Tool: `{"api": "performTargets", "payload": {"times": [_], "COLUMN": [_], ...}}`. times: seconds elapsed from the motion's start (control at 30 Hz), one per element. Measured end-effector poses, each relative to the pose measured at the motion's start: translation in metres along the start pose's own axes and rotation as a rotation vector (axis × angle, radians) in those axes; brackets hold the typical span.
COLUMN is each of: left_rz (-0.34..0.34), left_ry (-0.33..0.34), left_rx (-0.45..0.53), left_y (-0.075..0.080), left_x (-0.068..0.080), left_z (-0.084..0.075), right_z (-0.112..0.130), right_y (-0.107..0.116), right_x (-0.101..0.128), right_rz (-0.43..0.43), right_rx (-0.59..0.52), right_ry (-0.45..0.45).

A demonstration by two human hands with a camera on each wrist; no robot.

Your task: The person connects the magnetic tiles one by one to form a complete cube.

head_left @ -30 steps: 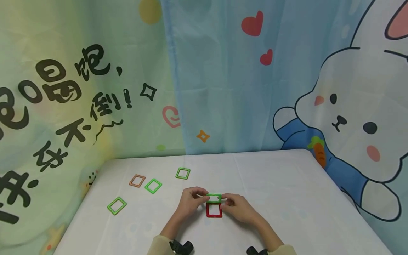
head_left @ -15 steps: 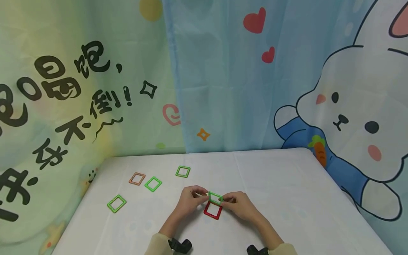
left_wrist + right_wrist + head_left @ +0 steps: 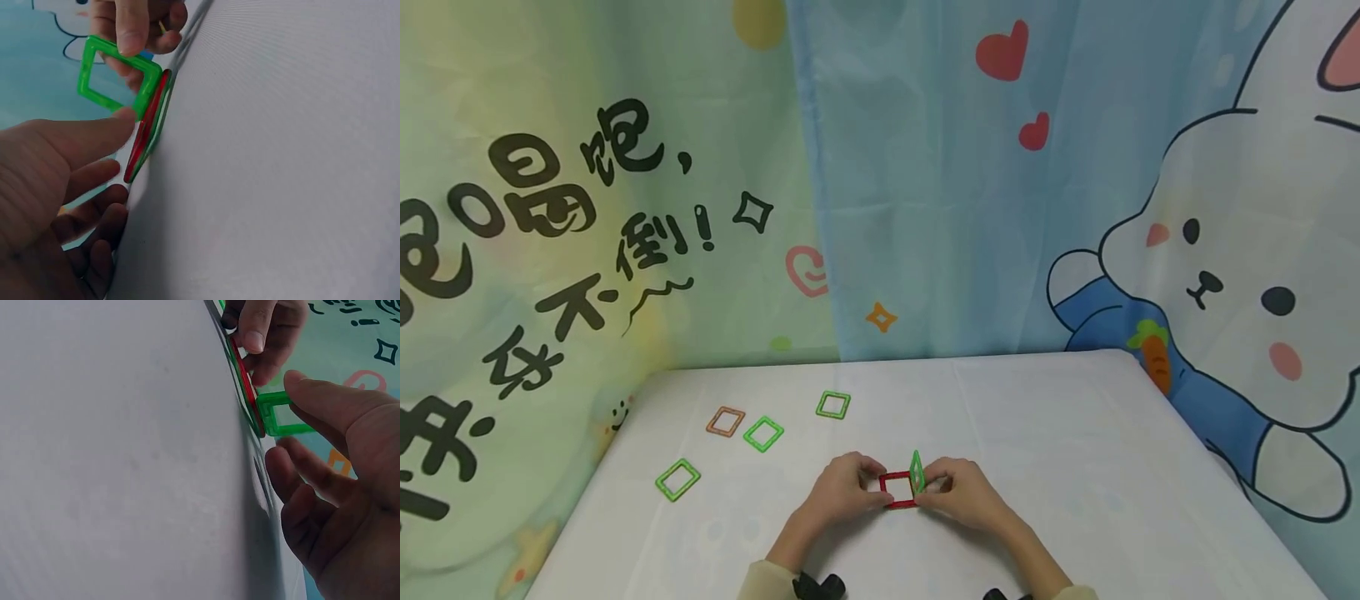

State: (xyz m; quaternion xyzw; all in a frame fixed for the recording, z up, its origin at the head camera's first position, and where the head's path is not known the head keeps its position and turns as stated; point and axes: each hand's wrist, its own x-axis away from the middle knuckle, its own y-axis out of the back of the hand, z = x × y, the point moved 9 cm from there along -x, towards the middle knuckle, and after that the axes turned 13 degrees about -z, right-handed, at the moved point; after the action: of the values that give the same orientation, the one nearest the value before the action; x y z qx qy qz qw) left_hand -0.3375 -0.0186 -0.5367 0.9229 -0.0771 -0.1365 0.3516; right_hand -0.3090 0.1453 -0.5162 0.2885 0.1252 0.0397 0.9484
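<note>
1. We work at a table (image 3: 1075, 433) under a white cloth, with a cartoon rabbit curtain (image 3: 1210, 250) hanging behind it.
2. Nearest us, our left hand (image 3: 842, 487) curls its fingers round the left edge of a red square frame (image 3: 898, 489) that lies flat on the cloth.
3. Our right hand (image 3: 958, 492) pinches a green square frame (image 3: 916, 472) and holds it upright on edge.
4. The green frame's lower edge meets the right side of the red frame. From the left wrist view the two seem to touch along that edge, though the angle is too steep for us to be sure.
5. Farther out to the left, a second green frame (image 3: 677, 480) lies alone on the cloth.
6. Beyond it, another green frame (image 3: 763, 434) lies just beside an orange frame (image 3: 726, 422).
7. Farthest off, a last green frame (image 3: 832, 405) lies near the middle of the table.
</note>
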Motion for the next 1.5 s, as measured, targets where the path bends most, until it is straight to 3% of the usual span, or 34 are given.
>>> {"api": "performTargets", "payload": {"times": [0.27, 0.4, 0.63, 1.07, 1.5], "left_rz": [0.024, 0.019, 0.02, 0.004, -0.004], "left_ry": [-0.021, -0.017, -0.009, -0.018, -0.016], "left_rx": [-0.091, -0.081, -0.068, -0.05, -0.03], "left_y": [-0.005, -0.005, -0.004, -0.003, -0.001], "left_x": [0.0, 0.0, 0.001, 0.003, 0.002], "left_z": [0.001, 0.003, 0.005, 0.006, 0.005], "right_z": [0.01, 0.013, 0.001, 0.007, 0.003], "right_y": [-0.007, -0.011, -0.018, -0.022, -0.018], "right_x": [0.001, 0.001, -0.001, -0.003, -0.004], "right_rz": [0.022, 0.04, 0.04, 0.09, 0.02], "right_rx": [0.016, -0.012, -0.013, 0.023, 0.048], "right_ry": [0.028, 0.021, -0.076, -0.08, -0.051]}}
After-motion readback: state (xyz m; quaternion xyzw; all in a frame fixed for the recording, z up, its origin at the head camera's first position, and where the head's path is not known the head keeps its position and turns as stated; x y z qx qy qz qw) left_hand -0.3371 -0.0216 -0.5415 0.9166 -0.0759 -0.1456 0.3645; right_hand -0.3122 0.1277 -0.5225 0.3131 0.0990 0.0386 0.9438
